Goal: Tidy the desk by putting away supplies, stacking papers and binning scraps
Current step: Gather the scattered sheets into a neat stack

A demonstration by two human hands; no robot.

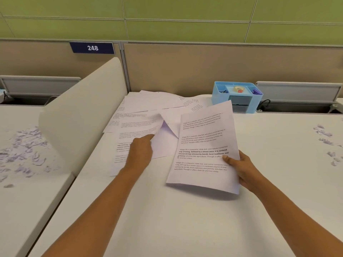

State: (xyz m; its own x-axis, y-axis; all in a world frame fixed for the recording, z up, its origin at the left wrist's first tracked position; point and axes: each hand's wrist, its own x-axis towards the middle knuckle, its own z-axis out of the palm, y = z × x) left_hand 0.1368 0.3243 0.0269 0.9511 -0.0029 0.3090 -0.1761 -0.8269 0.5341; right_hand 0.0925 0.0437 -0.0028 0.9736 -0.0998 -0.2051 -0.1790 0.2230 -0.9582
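Observation:
My right hand (239, 165) grips a small stack of printed sheets (204, 141) by its right edge, thumb on top, lifted a little off the white desk (167, 219). My left hand (141, 149) pinches the corner of another printed sheet (141, 127), which curls up from a loose spread of papers (152, 102) lying toward the back of the desk. Torn paper scraps (324, 138) lie scattered at the desk's right side.
A light blue desk organiser (239, 95) holding a tape roll and small items stands at the back right. A curved white divider (83, 115) rises on the left; beyond it more scraps (24, 151) cover the neighbouring desk. A beige partition closes the back.

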